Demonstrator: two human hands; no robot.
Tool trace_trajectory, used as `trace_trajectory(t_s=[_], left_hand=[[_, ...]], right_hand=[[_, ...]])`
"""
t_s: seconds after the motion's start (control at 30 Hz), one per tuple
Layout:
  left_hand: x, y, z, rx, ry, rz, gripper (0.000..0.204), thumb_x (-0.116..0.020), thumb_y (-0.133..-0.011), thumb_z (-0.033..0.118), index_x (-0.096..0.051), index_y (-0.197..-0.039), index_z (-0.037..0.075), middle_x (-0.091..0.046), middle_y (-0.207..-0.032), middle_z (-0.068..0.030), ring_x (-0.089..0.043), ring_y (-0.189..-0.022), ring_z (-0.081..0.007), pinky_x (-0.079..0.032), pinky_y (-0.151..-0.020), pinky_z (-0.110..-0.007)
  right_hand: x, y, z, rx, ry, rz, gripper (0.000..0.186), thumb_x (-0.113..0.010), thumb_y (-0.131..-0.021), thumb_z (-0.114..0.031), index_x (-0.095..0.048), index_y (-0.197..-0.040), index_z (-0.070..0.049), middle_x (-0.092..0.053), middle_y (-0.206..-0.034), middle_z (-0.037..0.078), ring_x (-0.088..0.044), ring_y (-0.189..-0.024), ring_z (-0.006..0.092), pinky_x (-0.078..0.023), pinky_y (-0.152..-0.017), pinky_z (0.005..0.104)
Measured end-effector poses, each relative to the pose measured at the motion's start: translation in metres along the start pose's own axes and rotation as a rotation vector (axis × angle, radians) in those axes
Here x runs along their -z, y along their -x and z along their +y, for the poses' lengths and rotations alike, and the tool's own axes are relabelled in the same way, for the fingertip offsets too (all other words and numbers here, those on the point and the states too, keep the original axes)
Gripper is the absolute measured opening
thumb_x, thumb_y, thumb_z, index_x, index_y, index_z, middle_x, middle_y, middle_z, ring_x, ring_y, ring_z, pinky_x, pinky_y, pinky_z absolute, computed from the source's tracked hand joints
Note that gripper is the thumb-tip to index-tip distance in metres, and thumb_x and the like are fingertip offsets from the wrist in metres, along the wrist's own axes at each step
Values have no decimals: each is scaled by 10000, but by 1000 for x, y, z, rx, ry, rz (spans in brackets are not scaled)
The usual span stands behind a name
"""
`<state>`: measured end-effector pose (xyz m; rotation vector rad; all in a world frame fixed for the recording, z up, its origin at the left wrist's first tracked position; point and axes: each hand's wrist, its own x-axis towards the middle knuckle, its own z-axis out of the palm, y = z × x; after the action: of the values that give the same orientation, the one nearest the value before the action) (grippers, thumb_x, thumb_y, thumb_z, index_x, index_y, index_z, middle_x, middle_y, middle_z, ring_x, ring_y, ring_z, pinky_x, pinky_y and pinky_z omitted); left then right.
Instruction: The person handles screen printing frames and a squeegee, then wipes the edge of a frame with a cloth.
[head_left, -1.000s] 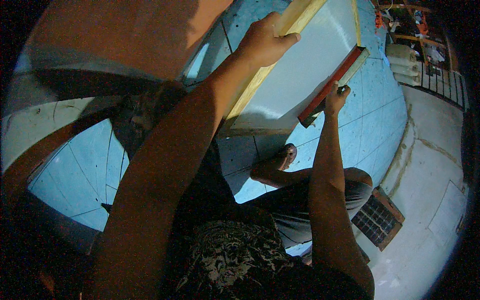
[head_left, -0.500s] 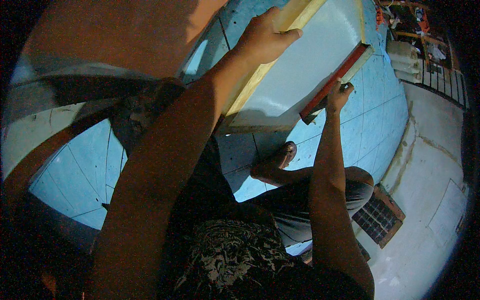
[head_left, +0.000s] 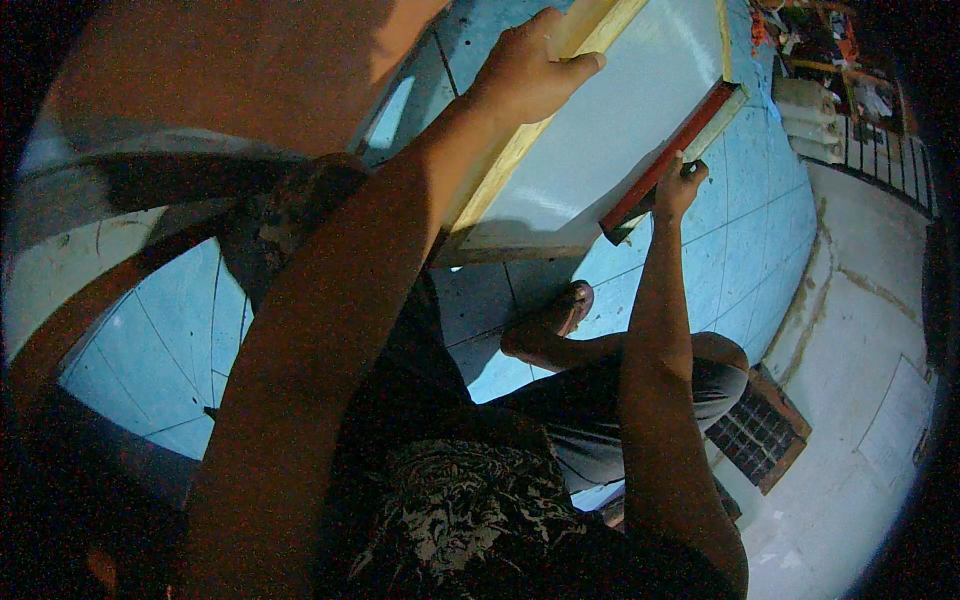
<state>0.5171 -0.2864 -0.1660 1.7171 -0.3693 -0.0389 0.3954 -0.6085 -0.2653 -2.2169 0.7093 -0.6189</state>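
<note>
In the upper middle, my left hand [head_left: 535, 75] is closed over the left rail of a wooden screen frame [head_left: 497, 185], with its thumb lying over the inner side. The frame leans at a slant, and a pale, smooth mesh [head_left: 625, 105] fills it. My right hand [head_left: 680, 190] grips a long, narrow bar [head_left: 690, 130], its red-brown face toward the mesh and its other side pale. This bar lies slantwise along the right part of the screen. Whether it touches the mesh I cannot tell.
Light blue tiles [head_left: 745, 240] cover the floor. My bent leg and foot [head_left: 575, 308] are below the frame. To the right are a pale wall [head_left: 860, 300] and a dark grille [head_left: 755, 435]. Cluttered shelves [head_left: 830, 60] stand at the upper right; a brown surface [head_left: 220, 80] fills the upper left.
</note>
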Motion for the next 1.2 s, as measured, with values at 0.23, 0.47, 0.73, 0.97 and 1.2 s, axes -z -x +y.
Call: trace_trajectory(t_s=[0.23, 0.47, 0.73, 0.97, 1.2], left_hand=[[-5, -11, -11, 36, -41, -9, 562, -642, -780, 381, -487, -1135, -26, -566, -1054, -217, -556, -1000, -320, -438, -850, -378], [-8, -20, -21, 174, -67, -11, 498, -662, -747, 384, -569, -1054, 2, -611, -979, -194, -601, -930, -305, -465, -804, -379], [3, -32, -44, 303, -117, 23, 688, -577, -804, 415, -404, -1219, -105, -483, -1176, -322, -467, -1138, -399, -386, -945, -403], [-2, -32, -66, 314, -179, 116, 676, -578, -792, 398, -424, -1195, -122, -497, -1152, -331, -486, -1108, -415, -383, -944, -408], [8, -35, -70, 429, -78, -94, 761, -567, -793, 439, -354, -1264, -120, -425, -1245, -330, -426, -1181, -402, -342, -994, -395]], right_hand=[[-12, -13, -3, -12, 190, -23, 496, -569, -853, -403, -371, -1113, -29, -576, -945, 178, -571, -799, 266, -460, -729, 373], [-34, -28, 5, -22, 242, -143, 459, -572, -846, -420, -405, -1042, -40, -596, -938, 185, -596, -837, 330, -466, -728, 387], [-69, -44, 17, -83, 303, -301, 445, -568, -847, -406, -416, -1057, -44, -589, -928, 201, -609, -825, 321, -473, -685, 379], [-88, -48, 35, -53, 332, -350, 421, -580, -849, -376, -422, -1045, -39, -588, -919, 193, -599, -798, 309, -472, -694, 390], [-94, -51, 46, 4, 341, -378, 456, -566, -841, -410, -392, -1066, -53, -598, -934, 204, -592, -855, 386, -465, -732, 442]])
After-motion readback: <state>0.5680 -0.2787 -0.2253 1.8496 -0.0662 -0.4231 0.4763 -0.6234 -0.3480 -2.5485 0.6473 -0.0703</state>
